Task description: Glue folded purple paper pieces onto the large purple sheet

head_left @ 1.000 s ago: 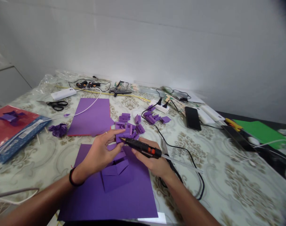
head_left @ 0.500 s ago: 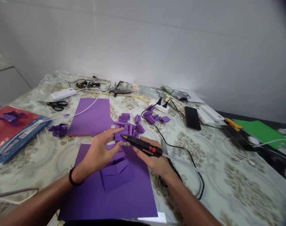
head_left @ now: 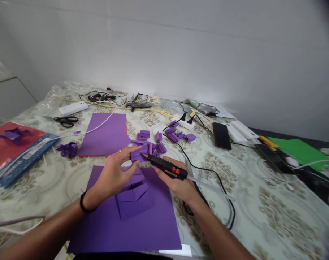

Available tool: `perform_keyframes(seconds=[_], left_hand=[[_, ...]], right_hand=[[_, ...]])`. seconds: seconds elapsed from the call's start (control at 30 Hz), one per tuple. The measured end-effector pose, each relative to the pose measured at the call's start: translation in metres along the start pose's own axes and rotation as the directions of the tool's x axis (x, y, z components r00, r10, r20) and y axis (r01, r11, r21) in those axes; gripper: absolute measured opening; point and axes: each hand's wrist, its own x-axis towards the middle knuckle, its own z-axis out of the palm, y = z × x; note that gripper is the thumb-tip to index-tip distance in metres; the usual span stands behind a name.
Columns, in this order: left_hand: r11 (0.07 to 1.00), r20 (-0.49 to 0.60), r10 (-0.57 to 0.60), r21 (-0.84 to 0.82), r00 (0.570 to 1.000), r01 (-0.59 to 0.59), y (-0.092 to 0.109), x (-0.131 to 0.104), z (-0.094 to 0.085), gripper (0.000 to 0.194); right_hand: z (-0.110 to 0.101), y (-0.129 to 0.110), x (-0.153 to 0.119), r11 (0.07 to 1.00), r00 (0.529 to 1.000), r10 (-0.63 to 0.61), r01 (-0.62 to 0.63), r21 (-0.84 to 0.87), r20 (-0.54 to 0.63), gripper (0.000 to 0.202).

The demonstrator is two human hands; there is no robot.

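My left hand (head_left: 118, 173) pinches a small folded purple paper piece (head_left: 137, 154) between thumb and fingers. A black hot glue gun (head_left: 167, 167) with orange parts is gripped in my right hand (head_left: 177, 182); its brass tip points at the paper piece, where a thin line of glue seems to show. A clear glue stick (head_left: 210, 187) juts from its rear. Below my hands, a folded purple paper structure (head_left: 134, 204) rests on a large purple sheet (head_left: 159, 234). Several small folded purple pieces (head_left: 160, 148) lie just beyond my left fingers.
Behind on the left are another purple sheet (head_left: 104, 131), scissors (head_left: 67, 121), a crumpled purple paper (head_left: 68, 149) and a white power bank (head_left: 73, 108). A power strip (head_left: 182, 123), a black phone (head_left: 221, 135) and green paper (head_left: 302, 151) are to the right. The glue gun's black cord (head_left: 207, 169) loops across the table.
The glue gun's tip has shifted slightly to the right along the paper piece, and a pale glue line shows more on it. Both hands keep their grips.
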Motion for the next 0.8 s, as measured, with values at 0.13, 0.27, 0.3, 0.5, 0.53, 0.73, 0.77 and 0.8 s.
perform_keyframes(seconds=[0.13,0.27,0.3,0.5,0.53,0.73,0.77,0.8], left_hand=[[1.0,-0.009,0.011,0.026,1.0,-0.011,0.0009,0.001,-0.0003,0.04],[0.993,-0.026,0.052,0.103,0.998,-0.049,0.0057,0.0015,-0.0012,0.038],[0.989,-0.028,0.067,0.135,0.997,-0.063,0.0068,0.0016,-0.0013,0.038],[0.94,-0.023,0.165,0.306,0.986,-0.15,0.0074,0.0018,-0.0005,0.039],[0.934,-0.02,0.173,0.322,0.985,-0.157,0.007,0.0016,-0.0003,0.039],[0.914,-0.005,0.202,0.36,0.979,-0.187,0.0062,0.0009,0.0007,0.04],[0.912,0.003,0.207,0.361,0.978,-0.194,0.0061,0.001,0.0009,0.04],[0.91,0.009,0.211,0.364,0.977,-0.2,0.006,0.0011,0.001,0.041]], right_hand=[[-0.0002,-0.0004,0.0001,1.0,1.0,0.009,-0.01,-0.008,-0.019,0.028],[-0.0005,-0.0008,0.0,1.0,0.999,0.011,-0.012,-0.018,-0.035,0.026],[-0.0005,-0.0008,0.0,1.0,0.999,0.008,-0.009,-0.02,-0.039,0.025],[-0.001,-0.0015,0.0008,0.999,0.999,0.015,-0.017,-0.041,-0.045,0.02],[-0.001,-0.0018,0.0009,0.999,0.999,0.018,-0.02,-0.043,-0.05,0.02],[0.0006,-0.0026,0.0005,0.998,0.997,0.029,-0.033,-0.056,-0.074,0.021],[0.0011,-0.0022,0.0004,0.998,0.997,0.023,-0.028,-0.056,-0.079,0.022],[0.0017,-0.0017,0.0003,0.998,0.996,0.016,-0.021,-0.056,-0.082,0.023]])
